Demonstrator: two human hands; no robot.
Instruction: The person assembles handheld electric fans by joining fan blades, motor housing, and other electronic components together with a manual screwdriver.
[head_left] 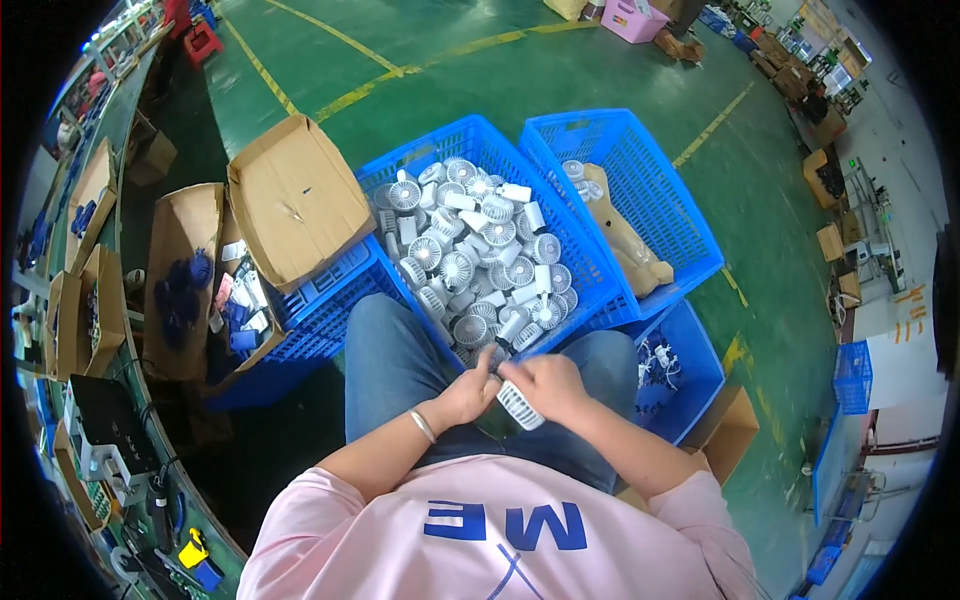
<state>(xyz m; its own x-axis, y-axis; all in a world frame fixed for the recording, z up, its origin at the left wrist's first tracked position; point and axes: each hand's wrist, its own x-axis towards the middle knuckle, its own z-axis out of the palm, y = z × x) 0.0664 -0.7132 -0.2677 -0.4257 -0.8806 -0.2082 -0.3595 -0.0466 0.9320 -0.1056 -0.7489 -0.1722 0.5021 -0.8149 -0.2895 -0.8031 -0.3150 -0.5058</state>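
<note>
My right hand (552, 386) is closed around a small white handheld fan (520, 407), whose round grille faces down toward my lap. My left hand (468, 394) meets it from the other side, fingers curled and thumb raised; what its fingers pinch is too small and covered to tell. Both hands are above my thighs, at the near edge of a blue crate (578, 235). Many loose white fans (457, 270) fill that crate in a jumbled heap, grilles and handles pointing every way.
Right of it stands another blue crate (668, 205) with a brown bag (625, 245) and a few fans. A blue bin (702, 350) holds white cables (657, 362). At left, an open cardboard box (170, 225) adjoins a cardboard tray (295, 195) and a long workbench (185, 490).
</note>
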